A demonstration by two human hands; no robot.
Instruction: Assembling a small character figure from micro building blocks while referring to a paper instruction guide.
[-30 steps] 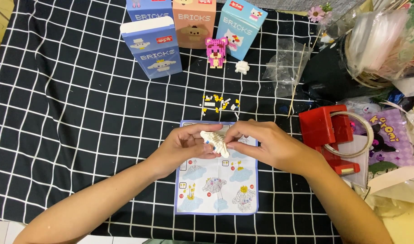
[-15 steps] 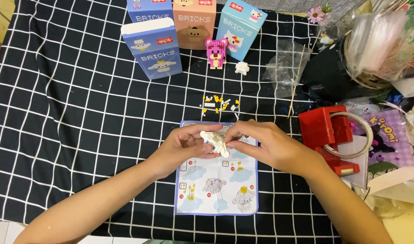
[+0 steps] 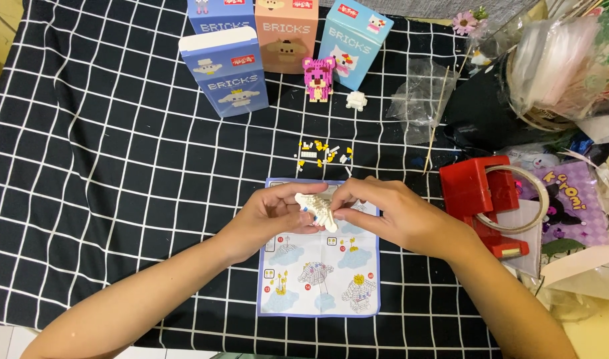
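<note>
A small white brick model (image 3: 316, 207), half built, sits pinched between the left hand (image 3: 268, 216) and right hand (image 3: 391, 214), fingers closed on it above the instruction sheet (image 3: 321, 286)

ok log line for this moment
left hand holds white brick piece | right hand pinches it | over instruction sheet | loose bricks beyond

Instruction sheet (image 3: 321, 279) lay on the cloth (image 3: 105, 186), both hands over its far edge, loose bricks (image 3: 321, 153) just beyond, four boxes (image 3: 224, 73) behind those, tape dispenser (image 3: 484, 199) to the right.
</note>
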